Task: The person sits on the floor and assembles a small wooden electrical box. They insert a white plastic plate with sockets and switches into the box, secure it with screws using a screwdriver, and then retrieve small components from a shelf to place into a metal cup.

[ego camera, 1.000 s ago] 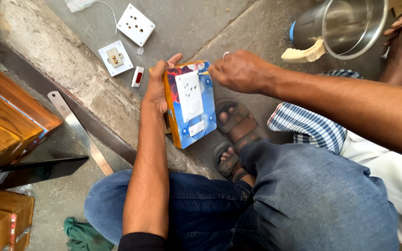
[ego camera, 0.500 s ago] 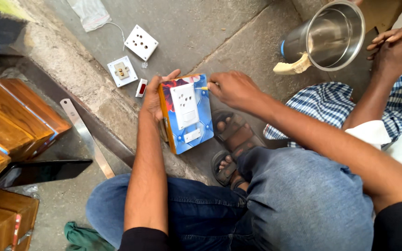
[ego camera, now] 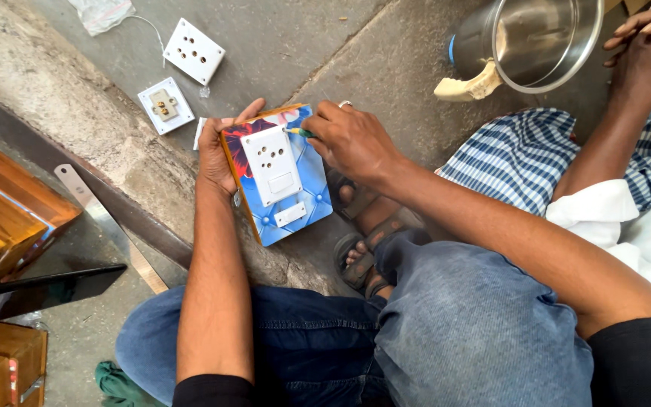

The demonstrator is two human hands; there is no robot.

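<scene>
My left hand point(ego camera: 218, 148) grips the left edge of a blue patterned board point(ego camera: 304, 197) and holds it tilted over a concrete step. A white socket plate point(ego camera: 270, 164) with a switch sits on the board's face. My right hand point(ego camera: 348, 139) is closed around a small green-handled screwdriver point(ego camera: 300, 133), its tip touching the plate's upper right corner. My sandalled foot point(ego camera: 359, 252) is below the board.
Two loose white socket plates point(ego camera: 194, 50) point(ego camera: 165, 105) lie on the concrete beyond the board. A steel pot point(ego camera: 530, 41) stands at upper right. Another person in a checked cloth point(ego camera: 518, 162) sits at right, hands point(ego camera: 646, 53) together. Wooden boxes point(ego camera: 5, 211) sit at left.
The view has shifted downward and to the left. My right hand has settled at the socket plate's upper right corner with the screwdriver. My left hand still holds the board.
</scene>
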